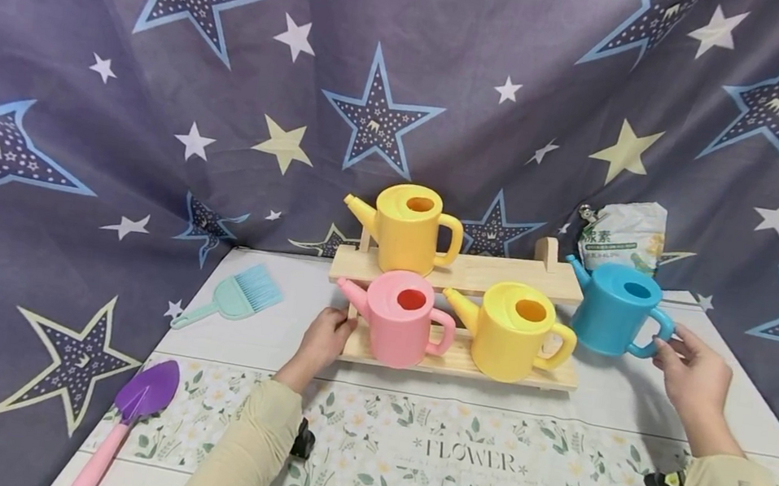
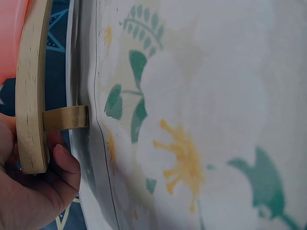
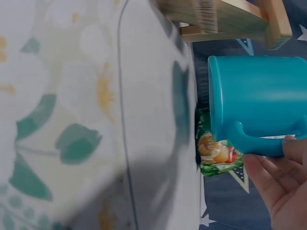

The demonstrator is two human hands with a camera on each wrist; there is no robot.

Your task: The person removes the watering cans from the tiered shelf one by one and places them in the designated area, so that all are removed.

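Note:
A blue watering can is held by its handle in my right hand, right of a two-tier wooden shelf. Thumb and fingers pinch that handle, and the right wrist view shows a gap between the can's base and the table. My left hand grips the left end of the shelf's lower board, with fingers curled around it in the left wrist view. On that board stand a pink watering can and a yellow watering can. An orange-yellow watering can stands on the upper board's left part.
A white and green bag stands behind the blue can. On the table's left lie a teal brush and a purple trowel with a pink handle. A flower-printed cloth covers the table, and a starry curtain hangs behind.

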